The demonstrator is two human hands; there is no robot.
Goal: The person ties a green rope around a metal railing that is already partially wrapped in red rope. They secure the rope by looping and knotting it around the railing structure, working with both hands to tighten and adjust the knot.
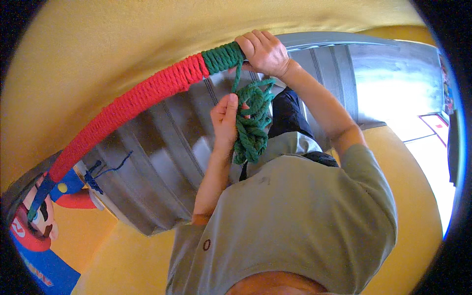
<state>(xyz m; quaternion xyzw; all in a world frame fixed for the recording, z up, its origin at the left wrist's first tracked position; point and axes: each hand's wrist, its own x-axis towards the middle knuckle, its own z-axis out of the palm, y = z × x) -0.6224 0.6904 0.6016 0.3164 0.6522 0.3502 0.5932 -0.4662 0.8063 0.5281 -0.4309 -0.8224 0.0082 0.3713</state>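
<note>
Gripping the hoop (pixel 147 91) with right hand (pixel 263 51) clenched just past the green wrapping (pixel 222 57), pinning the last turn tight. Just below the hoop, clasping the loose green yarn bundle (pixel 251 125) in left hand (pixel 225 120), keeping slack ready.

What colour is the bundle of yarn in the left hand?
Green. The yarn bundle in the left hand shows best in the head view.

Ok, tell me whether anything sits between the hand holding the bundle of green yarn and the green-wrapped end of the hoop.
Nothing visible does. The left hand holds the green yarn bundle just below the hoop, and one strand runs straight up to the green wrapping. The right hand grips the hoop beside that wrapping, not across the path.
</note>
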